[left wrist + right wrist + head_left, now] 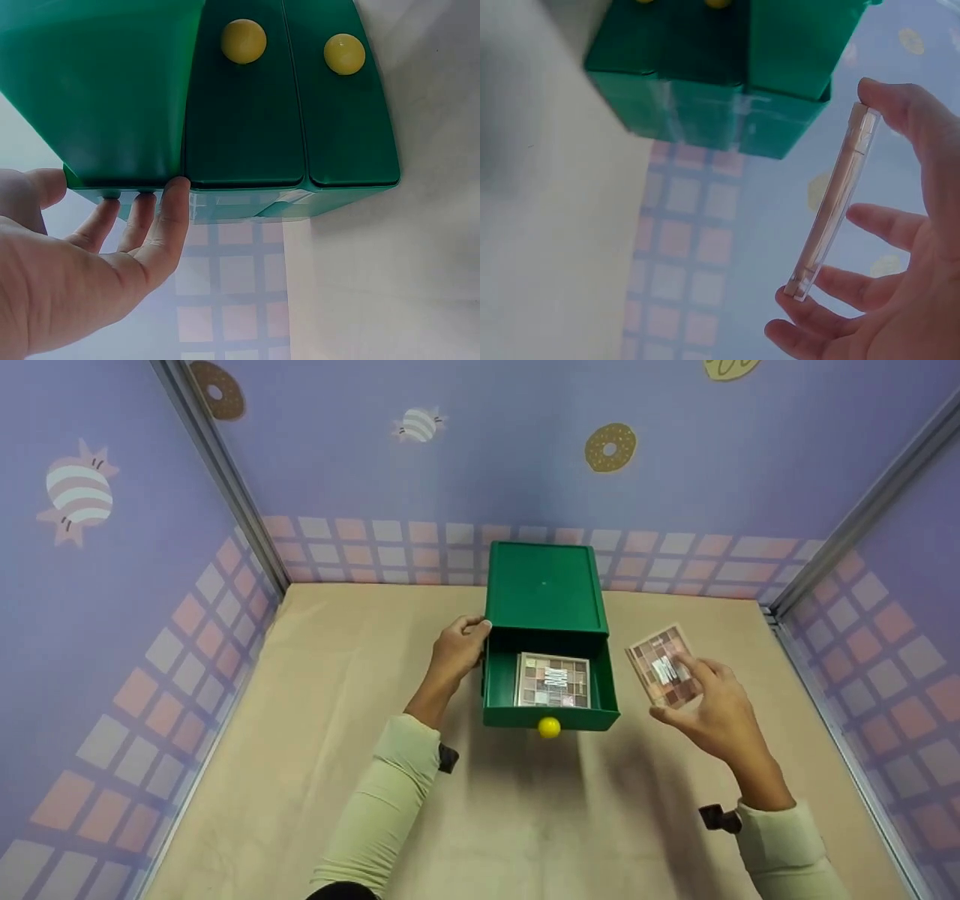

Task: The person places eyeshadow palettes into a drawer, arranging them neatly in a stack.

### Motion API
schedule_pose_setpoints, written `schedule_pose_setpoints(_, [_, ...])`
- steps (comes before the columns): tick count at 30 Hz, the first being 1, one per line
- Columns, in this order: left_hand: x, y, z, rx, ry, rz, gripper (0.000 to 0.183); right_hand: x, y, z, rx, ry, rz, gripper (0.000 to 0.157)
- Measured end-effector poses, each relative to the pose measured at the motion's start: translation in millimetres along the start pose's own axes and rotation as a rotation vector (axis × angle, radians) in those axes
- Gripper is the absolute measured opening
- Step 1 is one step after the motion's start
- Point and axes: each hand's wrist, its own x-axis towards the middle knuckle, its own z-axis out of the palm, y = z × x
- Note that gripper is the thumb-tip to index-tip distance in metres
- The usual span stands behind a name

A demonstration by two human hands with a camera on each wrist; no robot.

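A green drawer unit [544, 586] has its top drawer [501, 679] pulled out, with a yellow ball knob on the front. Inside the drawer lies an eyeshadow palette [553, 681] with a clear lid. My left hand [456, 649] rests against the unit's left side beside the drawer opening, its fingertips [177, 196] touching the green side wall. To the right of the drawer, my right hand [718, 709] holds a second eyeshadow palette [664, 667] by its edges, tilted and raised. Its thin side [831, 202] shows between thumb and fingers in the right wrist view.
Below the pulled-out drawer, two shut drawers with yellow knobs [243, 41] show in the left wrist view. A beige cloth [330, 682] covers the table. Purple walls [510, 450] with checked borders and metal corner posts [232, 487] stand behind and at both sides.
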Motion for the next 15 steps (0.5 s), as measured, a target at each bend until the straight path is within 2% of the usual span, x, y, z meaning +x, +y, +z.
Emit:
schedule_pose_setpoints(7, [-1.2, 0.7, -0.3, -0.003, -0.001, 0.003, 0.043, 17, -26, -3.2, 0.028, -0.015, -0.105, 0.086])
schedule_pose_setpoints(15, [-1.0, 2.2, -1.1, -0.014, -0.023, -0.008, 0.042, 34, -55, -7.2, 0.024, -0.116, -0.169, 0.087])
